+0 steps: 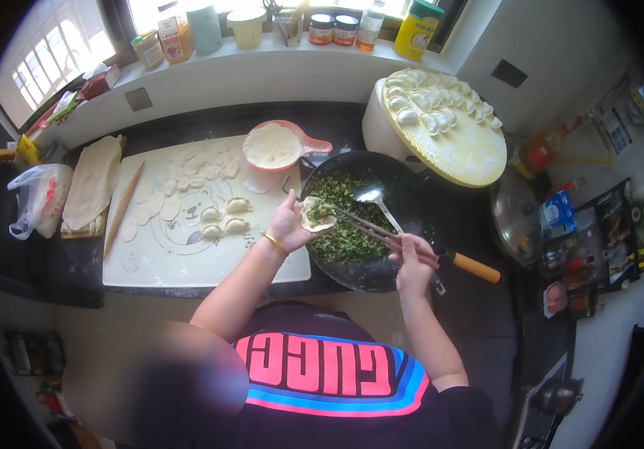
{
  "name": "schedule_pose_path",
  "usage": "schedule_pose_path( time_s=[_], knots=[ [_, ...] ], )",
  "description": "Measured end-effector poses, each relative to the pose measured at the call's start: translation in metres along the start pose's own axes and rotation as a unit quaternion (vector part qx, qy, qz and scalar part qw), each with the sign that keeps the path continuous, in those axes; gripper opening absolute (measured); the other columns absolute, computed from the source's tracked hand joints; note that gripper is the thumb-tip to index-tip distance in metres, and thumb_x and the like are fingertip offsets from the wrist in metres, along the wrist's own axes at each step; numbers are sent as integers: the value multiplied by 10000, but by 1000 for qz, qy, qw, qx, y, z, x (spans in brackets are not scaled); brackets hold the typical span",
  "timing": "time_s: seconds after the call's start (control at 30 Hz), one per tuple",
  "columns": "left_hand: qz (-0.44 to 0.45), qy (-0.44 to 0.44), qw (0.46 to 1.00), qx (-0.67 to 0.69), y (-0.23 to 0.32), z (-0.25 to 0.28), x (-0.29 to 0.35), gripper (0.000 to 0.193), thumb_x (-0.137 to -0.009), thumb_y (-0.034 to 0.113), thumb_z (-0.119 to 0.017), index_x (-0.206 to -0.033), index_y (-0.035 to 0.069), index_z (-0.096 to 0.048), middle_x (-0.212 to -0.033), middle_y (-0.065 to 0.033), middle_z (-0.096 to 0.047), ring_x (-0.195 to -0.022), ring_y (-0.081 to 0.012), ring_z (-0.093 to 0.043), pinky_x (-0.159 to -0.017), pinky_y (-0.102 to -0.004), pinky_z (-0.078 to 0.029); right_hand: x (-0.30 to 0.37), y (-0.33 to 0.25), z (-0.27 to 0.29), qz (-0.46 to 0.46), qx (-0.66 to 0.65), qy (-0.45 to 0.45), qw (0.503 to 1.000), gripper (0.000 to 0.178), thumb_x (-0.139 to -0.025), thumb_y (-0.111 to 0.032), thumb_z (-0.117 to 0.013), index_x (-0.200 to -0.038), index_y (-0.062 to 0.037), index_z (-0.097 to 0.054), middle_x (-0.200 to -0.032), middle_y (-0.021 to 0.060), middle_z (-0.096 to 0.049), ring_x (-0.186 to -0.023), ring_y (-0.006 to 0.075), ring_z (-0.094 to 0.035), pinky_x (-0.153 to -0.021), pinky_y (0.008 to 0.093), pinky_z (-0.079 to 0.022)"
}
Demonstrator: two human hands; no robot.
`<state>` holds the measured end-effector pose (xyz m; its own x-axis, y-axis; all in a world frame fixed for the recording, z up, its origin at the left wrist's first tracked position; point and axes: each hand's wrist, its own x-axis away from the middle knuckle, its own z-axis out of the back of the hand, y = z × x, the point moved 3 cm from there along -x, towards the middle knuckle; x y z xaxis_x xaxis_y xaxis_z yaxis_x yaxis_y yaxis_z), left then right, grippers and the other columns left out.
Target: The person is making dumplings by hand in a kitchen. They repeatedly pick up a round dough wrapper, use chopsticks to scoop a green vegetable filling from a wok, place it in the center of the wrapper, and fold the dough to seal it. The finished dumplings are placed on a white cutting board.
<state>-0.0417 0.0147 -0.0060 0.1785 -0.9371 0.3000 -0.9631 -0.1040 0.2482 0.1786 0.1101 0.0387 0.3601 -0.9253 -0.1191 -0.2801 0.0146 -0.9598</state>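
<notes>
head view, filled wrapper point(317, 216) in left hand point(290, 227), right hand point(413, 262) holding chopsticks point(367, 225) to it

Daylight comes from the barred window point(60, 60) at upper left and the window point(329, 6) along the top, both blown out to white with haze around them, brightening the pastry mat point(157, 266) and glinting on the metal spoon point(368, 196). The black bench point(472, 284) sinks into dimness toward the right. Fisheye distortion bends the windowsill point(277, 60) and blackens the corners; the held dumpling wrapper point(326, 223) looks fairly clear, while a heavily blurred patch covers the lower left.
</notes>
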Motion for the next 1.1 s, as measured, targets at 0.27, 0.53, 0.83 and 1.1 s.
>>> schedule_pose_path(
  time_s=[0.27,0.53,0.83,1.1],
  knots=[
    [23,-16,999,29,-5,-5,-13,642,-917,528,-202,-1218,-13,-376,-1198,-190,-467,-1133,-335,-446,-990,-521,-318,37,-45,-31,409,280,-267,826,178,-688,-6,-698,-854,3,-634,-838,169,-642,-756,274,-647,-647,308,-524],
    [16,40,999,-11,-2,2,-1,652,-917,530,-202,-1213,-23,-382,-1237,-204,-440,-1166,-358,-415,-992,-531,-312,-9,-32,10,70,54,22,996,162,-865,-132,-575,-813,17,-610,-770,92,-635,-527,87,-542,-495,183,-446],
    [-34,69,997,0,21,19,11,669,-919,533,-198,-1213,-42,-374,-1221,-230,-438,-1151,-374,-421,-977,-534,-320,-21,83,24,-78,65,111,989,203,-823,-176,-636,-867,18,-593,-763,107,-635,-622,169,-636,-405,222,-488],
    [-30,58,998,0,23,21,18,657,-922,523,-195,-1218,-37,-371,-1248,-230,-419,-1187,-365,-393,-1005,-518,-304,-20,93,16,-201,-97,184,957,219,-838,-208,-621,-884,-2,-564,-771,86,-622,-598,195,-636,-414,195,-463]
  ],
)
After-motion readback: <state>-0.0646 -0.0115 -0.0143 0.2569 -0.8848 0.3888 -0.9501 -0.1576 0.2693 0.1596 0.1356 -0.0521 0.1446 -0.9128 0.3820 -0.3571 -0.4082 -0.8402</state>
